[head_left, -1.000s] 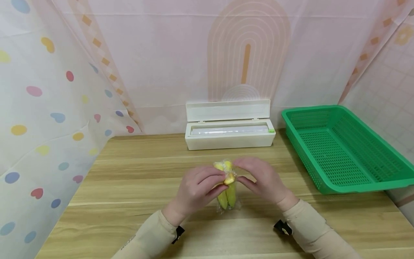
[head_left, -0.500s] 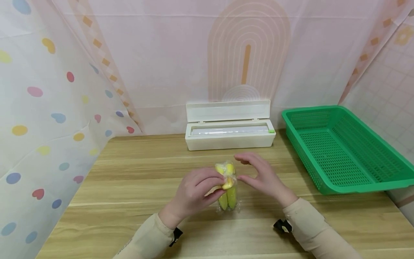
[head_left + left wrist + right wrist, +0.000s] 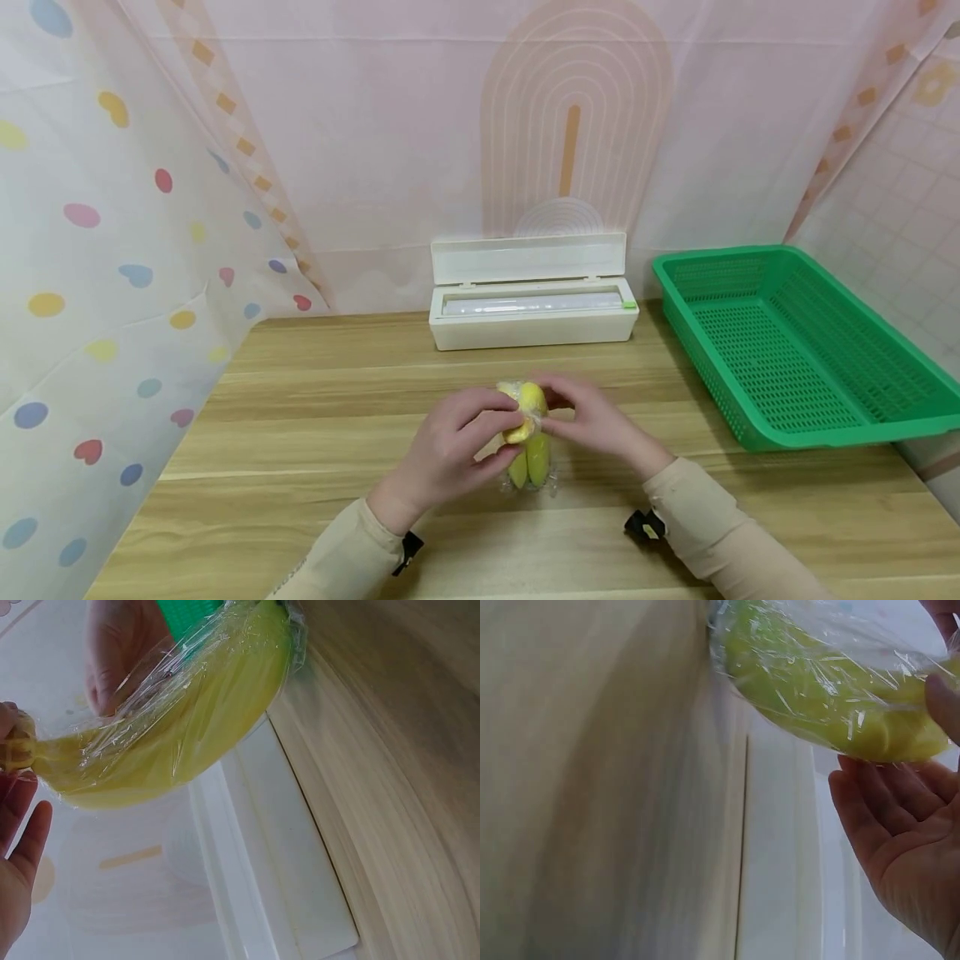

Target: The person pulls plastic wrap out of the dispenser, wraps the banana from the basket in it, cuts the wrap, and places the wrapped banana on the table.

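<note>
A bunch of yellow-green bananas (image 3: 538, 458) stands on end between both hands, stem end up, wrapped in clear cling film (image 3: 840, 634). My left hand (image 3: 453, 437) pinches the stem end between thumb and fingers. On the other side, my right hand (image 3: 592, 421) has its thumb against the wrapped stem part and its fingers round the back of the bananas. The right wrist view shows those fingers (image 3: 881, 799) bent under the curve of the fruit. Crumpled film sticks out at the lower tips.
Behind the hands, a white cling film dispenser (image 3: 532, 335) stands with its lid (image 3: 528, 260) raised and a film roll (image 3: 525, 305) inside. A green plastic basket (image 3: 738, 437) stands at the right on the wooden table (image 3: 300, 417). Patterned cloth (image 3: 375, 125) hangs behind.
My right hand spread away from the bananas half a second ago and has now come back in against them. The left hand keeps its pinch on the stem end, which has tilted slightly.
</note>
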The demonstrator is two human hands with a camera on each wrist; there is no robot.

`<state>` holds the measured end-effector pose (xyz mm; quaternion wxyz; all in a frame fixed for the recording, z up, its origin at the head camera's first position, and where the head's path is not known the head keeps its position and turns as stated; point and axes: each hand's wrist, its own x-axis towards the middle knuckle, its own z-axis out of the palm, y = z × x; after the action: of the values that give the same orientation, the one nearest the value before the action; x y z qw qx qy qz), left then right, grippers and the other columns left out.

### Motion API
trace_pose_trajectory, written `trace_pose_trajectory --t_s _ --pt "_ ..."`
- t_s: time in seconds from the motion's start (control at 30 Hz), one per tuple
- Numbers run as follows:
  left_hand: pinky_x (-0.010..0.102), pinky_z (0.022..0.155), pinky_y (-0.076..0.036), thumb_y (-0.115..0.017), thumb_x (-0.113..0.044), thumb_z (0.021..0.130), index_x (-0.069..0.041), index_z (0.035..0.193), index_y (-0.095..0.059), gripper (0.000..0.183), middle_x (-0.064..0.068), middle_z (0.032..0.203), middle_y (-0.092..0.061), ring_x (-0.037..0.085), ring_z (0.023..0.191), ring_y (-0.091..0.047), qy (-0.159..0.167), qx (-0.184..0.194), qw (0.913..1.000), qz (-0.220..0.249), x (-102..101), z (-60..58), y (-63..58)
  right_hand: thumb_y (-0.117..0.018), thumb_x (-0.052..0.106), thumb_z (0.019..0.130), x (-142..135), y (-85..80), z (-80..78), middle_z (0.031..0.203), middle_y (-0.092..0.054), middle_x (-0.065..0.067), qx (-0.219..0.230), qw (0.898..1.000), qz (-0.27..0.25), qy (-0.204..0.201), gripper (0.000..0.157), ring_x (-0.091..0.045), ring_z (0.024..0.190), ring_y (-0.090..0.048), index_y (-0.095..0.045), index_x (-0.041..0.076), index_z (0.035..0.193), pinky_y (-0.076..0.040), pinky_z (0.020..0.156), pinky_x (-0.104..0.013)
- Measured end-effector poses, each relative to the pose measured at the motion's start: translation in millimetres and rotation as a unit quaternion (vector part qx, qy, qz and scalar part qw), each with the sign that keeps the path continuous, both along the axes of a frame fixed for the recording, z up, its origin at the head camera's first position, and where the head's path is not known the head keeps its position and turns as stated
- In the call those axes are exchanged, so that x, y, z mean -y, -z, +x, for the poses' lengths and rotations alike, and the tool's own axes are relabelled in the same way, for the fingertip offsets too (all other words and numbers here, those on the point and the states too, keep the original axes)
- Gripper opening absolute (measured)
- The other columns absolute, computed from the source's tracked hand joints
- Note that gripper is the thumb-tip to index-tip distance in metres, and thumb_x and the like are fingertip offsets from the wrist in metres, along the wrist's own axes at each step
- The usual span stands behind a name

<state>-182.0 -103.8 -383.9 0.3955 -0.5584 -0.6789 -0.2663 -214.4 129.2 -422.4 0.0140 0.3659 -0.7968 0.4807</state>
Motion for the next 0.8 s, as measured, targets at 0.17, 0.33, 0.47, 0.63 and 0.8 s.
trace_pose_trajectory --t_s 0.17,0.33,0.47,0.63,0.8 --pt "0.033 0.084 -0.056 -0.069 -0.015 0.092 -0.003 0.103 -0.067 0.017 0.007 0.104 -0.068 0.021 0.092 -0.066 -0.019 -0.003 0.9998 0.000 -0.6 1.2 1.9 -0.070 -0.003 0.087 1.3 2.1 2.1 0.118 -0.066 -0.013 0.014 1.000 0.017 0.016 0.040 -0.023 0.102 -0.065 -0.059 -0.001 0.126 -0.055 0.090 -0.034" --pt "0.033 0.084 -0.056 -0.066 -0.015 0.095 -0.002 0.104 -0.067 0.016 0.006 0.103 -0.069 0.020 0.092 -0.067 -0.033 -0.007 0.9994 0.000 -0.5 2.0 3.3 -0.070 0.000 0.088 2.0 0.1 2.5 0.114 -0.067 -0.011 0.018 0.999 0.028 0.020 0.037 -0.022 0.100 -0.066 -0.061 -0.001 0.124 -0.056 0.088 -0.033" --pt "0.033 0.082 -0.057 -0.062 -0.014 0.097 -0.001 0.108 -0.069 0.018 0.007 0.101 -0.069 0.022 0.090 -0.067 -0.038 -0.028 0.9988 0.009 0.1 1.0 4.2 -0.071 0.004 0.089 2.5 1.3 2.3 0.112 -0.068 -0.008 0.023 0.999 0.043 0.023 0.037 -0.018 0.096 -0.066 -0.061 0.001 0.125 -0.056 0.086 -0.032" --pt "0.032 0.078 -0.057 -0.059 -0.012 0.097 0.000 0.108 -0.069 0.019 0.008 0.099 -0.068 0.023 0.086 -0.066 -0.048 -0.028 0.9983 0.017 2.1 0.9 4.7 -0.073 0.009 0.090 2.4 4.3 1.2 0.106 -0.068 -0.004 0.031 0.998 0.055 0.018 0.038 -0.015 0.092 -0.065 -0.061 0.003 0.125 -0.057 0.082 -0.029" --pt "0.028 0.078 -0.057 -0.060 -0.011 0.096 0.000 0.105 -0.069 0.017 0.009 0.099 -0.067 0.022 0.085 -0.065 -0.064 0.000 0.9976 0.024 4.2 1.8 5.7 -0.074 0.011 0.089 2.0 6.4 -0.3 0.104 -0.068 -0.003 0.043 0.997 0.068 0.014 0.037 -0.015 0.092 -0.065 -0.061 0.003 0.123 -0.056 0.081 -0.026"
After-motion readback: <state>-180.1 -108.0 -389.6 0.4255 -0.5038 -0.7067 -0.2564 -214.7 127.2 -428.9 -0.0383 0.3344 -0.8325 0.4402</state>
